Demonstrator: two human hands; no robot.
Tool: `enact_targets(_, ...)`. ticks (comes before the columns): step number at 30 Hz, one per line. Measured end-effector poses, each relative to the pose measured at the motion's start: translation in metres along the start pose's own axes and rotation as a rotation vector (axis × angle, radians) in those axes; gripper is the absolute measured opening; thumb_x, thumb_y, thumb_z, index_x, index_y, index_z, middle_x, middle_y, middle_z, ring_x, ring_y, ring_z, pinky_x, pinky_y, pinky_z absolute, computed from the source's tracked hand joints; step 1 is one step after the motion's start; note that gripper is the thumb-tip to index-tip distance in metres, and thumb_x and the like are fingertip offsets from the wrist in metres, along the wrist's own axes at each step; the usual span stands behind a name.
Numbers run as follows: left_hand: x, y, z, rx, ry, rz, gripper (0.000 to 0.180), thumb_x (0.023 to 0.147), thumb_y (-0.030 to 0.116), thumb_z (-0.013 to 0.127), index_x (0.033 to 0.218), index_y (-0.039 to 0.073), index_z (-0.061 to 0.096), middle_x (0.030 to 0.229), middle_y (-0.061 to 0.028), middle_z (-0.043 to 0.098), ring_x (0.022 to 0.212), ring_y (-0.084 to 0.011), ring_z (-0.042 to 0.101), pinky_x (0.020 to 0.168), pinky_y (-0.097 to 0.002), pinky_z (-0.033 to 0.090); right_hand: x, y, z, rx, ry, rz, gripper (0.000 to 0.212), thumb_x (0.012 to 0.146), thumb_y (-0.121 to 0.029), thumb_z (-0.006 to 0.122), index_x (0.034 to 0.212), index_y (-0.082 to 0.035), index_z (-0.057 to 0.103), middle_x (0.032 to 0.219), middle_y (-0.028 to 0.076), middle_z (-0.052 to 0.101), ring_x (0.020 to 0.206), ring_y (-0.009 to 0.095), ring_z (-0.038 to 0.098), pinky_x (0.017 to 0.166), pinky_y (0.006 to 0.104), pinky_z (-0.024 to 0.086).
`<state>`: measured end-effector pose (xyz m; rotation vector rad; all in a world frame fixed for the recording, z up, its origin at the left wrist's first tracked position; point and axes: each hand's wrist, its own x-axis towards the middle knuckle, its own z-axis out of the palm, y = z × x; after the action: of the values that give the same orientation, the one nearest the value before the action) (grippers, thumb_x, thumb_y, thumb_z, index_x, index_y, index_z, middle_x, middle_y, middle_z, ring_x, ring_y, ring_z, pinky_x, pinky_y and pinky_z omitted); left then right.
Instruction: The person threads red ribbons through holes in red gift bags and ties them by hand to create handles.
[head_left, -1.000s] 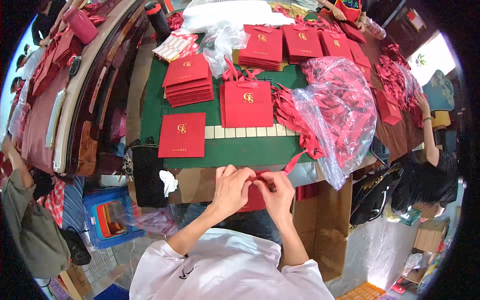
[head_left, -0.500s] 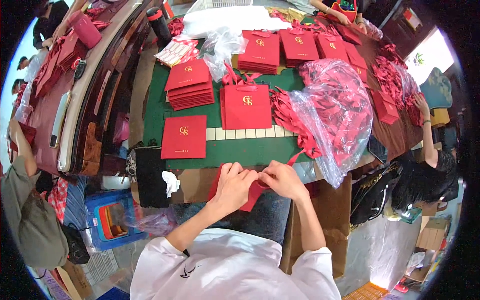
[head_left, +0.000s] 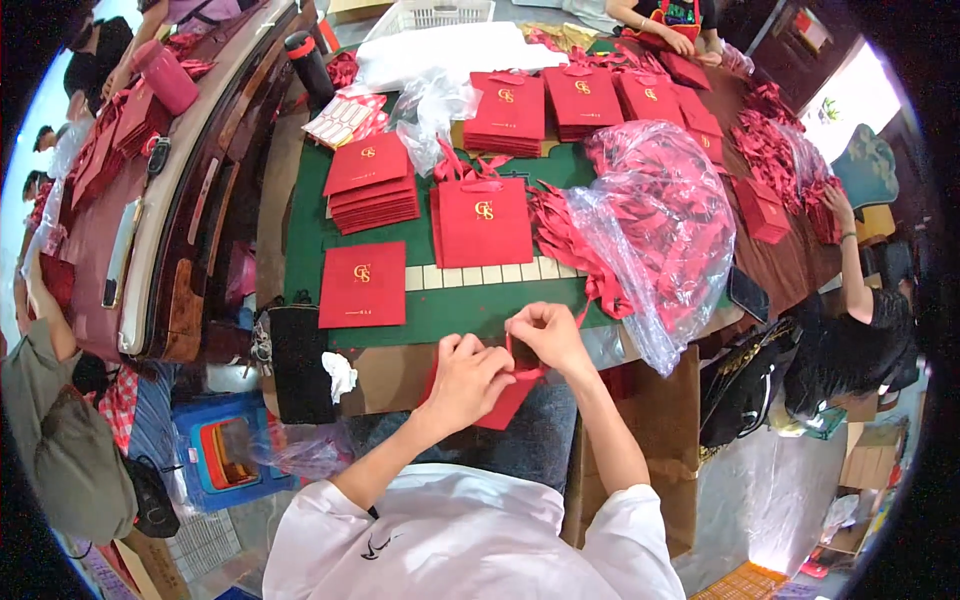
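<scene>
My left hand (head_left: 466, 382) is closed on a red paper bag (head_left: 506, 402), held tilted at the near edge of the table, partly hidden behind the fingers. Just above the bag's top edge, my right hand (head_left: 550, 338) pinches a red ribbon (head_left: 509, 347) that runs down toward the bag. Beyond my hands, a single flat red bag (head_left: 363, 285) lies on the green mat (head_left: 470, 308). A red bag with ribbon handles (head_left: 486, 225) stands in the middle of the mat. To its right is a clear plastic sack of red ribbons (head_left: 660, 220).
Stacks of red bags (head_left: 372, 185) line the mat's far side. A white tissue (head_left: 340, 377) lies at the near left edge. A black tumbler (head_left: 308, 68) stands at the back left. Other people work around, one person's hand (head_left: 838, 203) at the far right. A cardboard box (head_left: 640, 450) stands below.
My right hand has lifted up from the bag, drawing the ribbon upward between its fingers. My left hand keeps hold of the bag. The whole view has shifted slightly.
</scene>
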<state>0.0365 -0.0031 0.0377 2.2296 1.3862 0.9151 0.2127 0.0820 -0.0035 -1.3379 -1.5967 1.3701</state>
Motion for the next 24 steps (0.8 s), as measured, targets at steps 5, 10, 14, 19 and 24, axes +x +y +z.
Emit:
enact_targets(5, 0.004, 0.000, -0.018, -0.071, 0.015, -0.153, 0.019, 0.076, 0.018, 0.080, 0.088, 0.014, 0.065, 0.080, 0.0027, 0.064, 0.083, -0.0207, 0.056, 0.089, -0.0396, 0.034, -0.011, -0.028, -0.019, -0.216, 0.046, -0.135, 0.024, 0.087, -0.025, 0.072, 0.081, -0.002, 0.070, 0.076, 0.010, 0.061, 0.068, 0.021, 0.058, 0.062, 0.0338, 0.044)
enact_targets(10, 0.010, -0.024, -0.022, -0.039, 0.125, -0.246, 0.021, 0.076, 0.019, 0.079, 0.087, 0.012, 0.063, 0.081, -0.0013, 0.064, 0.081, -0.0225, 0.059, 0.087, -0.0400, 0.036, -0.039, -0.044, -0.051, -0.604, -0.105, -0.376, 0.026, 0.092, -0.027, 0.064, 0.086, -0.002, 0.069, 0.079, 0.016, 0.063, 0.078, 0.037, 0.061, 0.070, 0.0430, 0.048)
enact_targets(14, 0.025, -0.037, -0.009, -0.012, 0.140, -0.283, 0.021, 0.077, 0.020, 0.078, 0.088, 0.012, 0.062, 0.082, -0.0023, 0.064, 0.083, -0.0222, 0.060, 0.088, -0.0400, 0.036, -0.068, -0.051, -0.047, -0.444, -0.190, -0.156, 0.024, 0.096, -0.022, 0.060, 0.095, 0.000, 0.067, 0.073, 0.012, 0.064, 0.070, 0.024, 0.064, 0.063, 0.0369, 0.049)
enact_targets(19, 0.039, -0.049, 0.010, 0.008, 0.158, -0.285, 0.022, 0.077, 0.020, 0.077, 0.090, 0.012, 0.062, 0.084, -0.0037, 0.065, 0.087, -0.0251, 0.059, 0.089, -0.0407, 0.036, -0.066, -0.059, -0.037, 0.215, -0.222, 0.126, 0.023, 0.102, -0.015, 0.052, 0.107, 0.003, 0.065, 0.069, 0.002, 0.059, 0.062, 0.009, 0.056, 0.061, 0.0255, 0.049)
enact_targets(24, 0.026, -0.059, 0.018, 0.032, 0.050, -0.231, 0.025, 0.077, 0.021, 0.077, 0.094, 0.012, 0.061, 0.091, -0.0037, 0.066, 0.092, -0.0271, 0.058, 0.089, -0.0418, 0.036, -0.045, -0.049, -0.030, -0.441, 0.153, -0.071, 0.017, 0.099, -0.005, 0.051, 0.111, -0.002, 0.063, 0.072, 0.010, 0.058, 0.067, 0.012, 0.058, 0.069, 0.0295, 0.051)
